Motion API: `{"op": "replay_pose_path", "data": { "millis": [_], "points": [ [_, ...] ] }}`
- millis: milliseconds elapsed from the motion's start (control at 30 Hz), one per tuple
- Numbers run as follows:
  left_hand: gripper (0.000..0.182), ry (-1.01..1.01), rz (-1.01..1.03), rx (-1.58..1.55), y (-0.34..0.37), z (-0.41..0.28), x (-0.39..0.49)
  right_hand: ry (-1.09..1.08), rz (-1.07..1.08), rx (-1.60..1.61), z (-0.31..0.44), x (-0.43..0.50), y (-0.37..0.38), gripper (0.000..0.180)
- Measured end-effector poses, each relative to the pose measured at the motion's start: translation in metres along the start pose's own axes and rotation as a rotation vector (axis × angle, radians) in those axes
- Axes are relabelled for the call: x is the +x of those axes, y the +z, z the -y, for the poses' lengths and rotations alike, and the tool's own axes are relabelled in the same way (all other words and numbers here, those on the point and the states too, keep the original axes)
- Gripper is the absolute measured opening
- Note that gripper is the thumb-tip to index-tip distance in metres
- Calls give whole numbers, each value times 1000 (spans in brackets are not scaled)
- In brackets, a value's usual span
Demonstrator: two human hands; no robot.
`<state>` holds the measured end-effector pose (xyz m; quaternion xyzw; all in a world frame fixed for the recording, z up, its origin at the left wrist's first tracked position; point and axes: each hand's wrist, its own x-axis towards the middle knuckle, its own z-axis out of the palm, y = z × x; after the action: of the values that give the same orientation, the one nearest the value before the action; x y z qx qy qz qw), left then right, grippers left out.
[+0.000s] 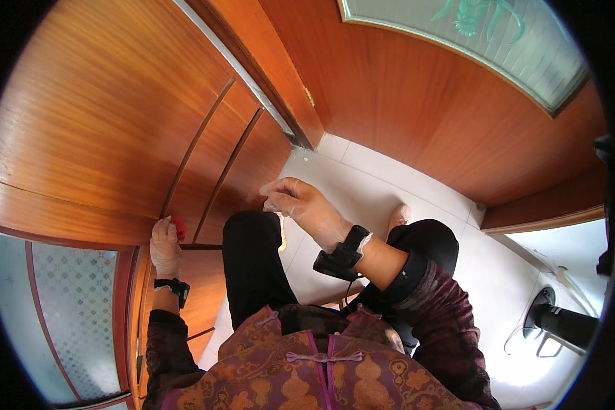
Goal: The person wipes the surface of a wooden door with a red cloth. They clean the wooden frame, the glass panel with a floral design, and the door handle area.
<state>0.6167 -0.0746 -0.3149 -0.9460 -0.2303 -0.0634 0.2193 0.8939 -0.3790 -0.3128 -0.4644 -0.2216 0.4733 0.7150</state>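
My left hand (166,249), in a thin clear glove, is at the edge of an orange-brown wooden cabinet or door panel (107,128). Its fingers are closed on a red cloth or sponge (178,228), pressed against the wood; which of the two it is, I cannot tell. Over my right knee region at the centre, my right hand (300,200), also in a clear glove, is raised above the floor with bent fingers near the lower panel. Whether something thin is between those fingertips is unclear. Black straps with small devices circle both wrists.
A wooden door (415,113) with a frosted glass pane (471,31) stands ahead, hinged at a wooden frame. Patterned glass (74,307) is at the lower left. White floor tiles (348,205) lie below my knees. A black object on a round base (548,312) stands at the right.
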Motion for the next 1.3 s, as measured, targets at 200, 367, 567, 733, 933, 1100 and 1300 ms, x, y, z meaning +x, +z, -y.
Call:
{"op": "replay_pose_path", "data": {
  "millis": [200,367,567,733,933,1100,1300],
  "points": [
    [37,100,-46,-68,7,-24,60,16,-6,-6,2,-2,-1,34],
    [38,270,-167,-169,0,-58,147,52,2,-25,4,2,1,32],
    [43,411,-377,-180,-3,-109,280,48,5,-10,9,7,6,31],
    [26,336,-381,-22,14,-142,342,84,1,-59,22,9,1,29],
    [23,211,-268,22,24,-139,341,106,-23,2,19,16,5,27],
    [38,120,-153,-42,19,-128,313,117,2,-45,13,14,5,27],
    [30,12,-186,-97,16,-111,248,76,14,-24,8,7,5,27]
  ]
}}
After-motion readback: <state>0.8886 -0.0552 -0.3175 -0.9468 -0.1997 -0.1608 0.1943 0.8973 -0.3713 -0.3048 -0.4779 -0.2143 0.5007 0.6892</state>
